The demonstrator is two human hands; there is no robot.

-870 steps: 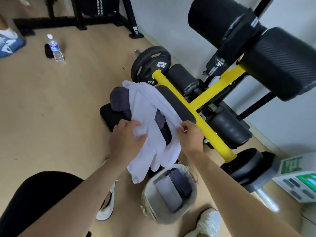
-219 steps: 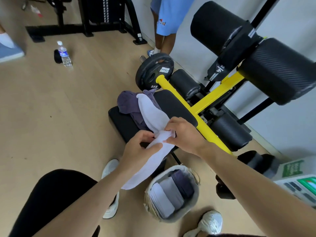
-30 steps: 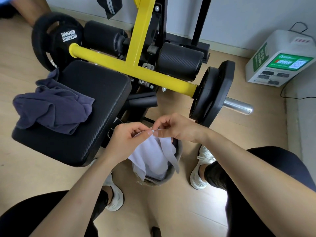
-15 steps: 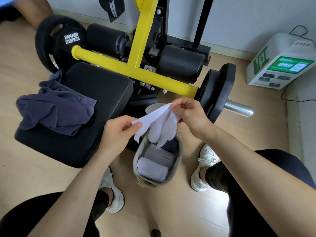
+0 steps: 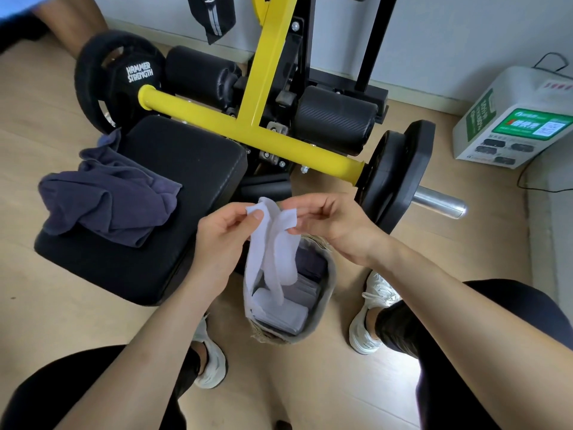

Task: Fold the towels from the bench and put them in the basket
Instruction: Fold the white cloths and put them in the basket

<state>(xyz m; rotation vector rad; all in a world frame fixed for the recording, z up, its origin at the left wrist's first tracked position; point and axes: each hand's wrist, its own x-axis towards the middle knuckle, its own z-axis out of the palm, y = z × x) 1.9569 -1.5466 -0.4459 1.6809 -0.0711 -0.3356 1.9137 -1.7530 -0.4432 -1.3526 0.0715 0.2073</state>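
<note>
Inside basket [image 5: 325, 302], folded towels [image 5: 279, 315]

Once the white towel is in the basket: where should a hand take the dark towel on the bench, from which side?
Probably the corner of the dark towel that points right across the bench pad. It lies flat on bare pad, while the rest is bunched in folds and its far tail sits by the weight plate. Come from above and the right, fingers pinching that corner.
</note>
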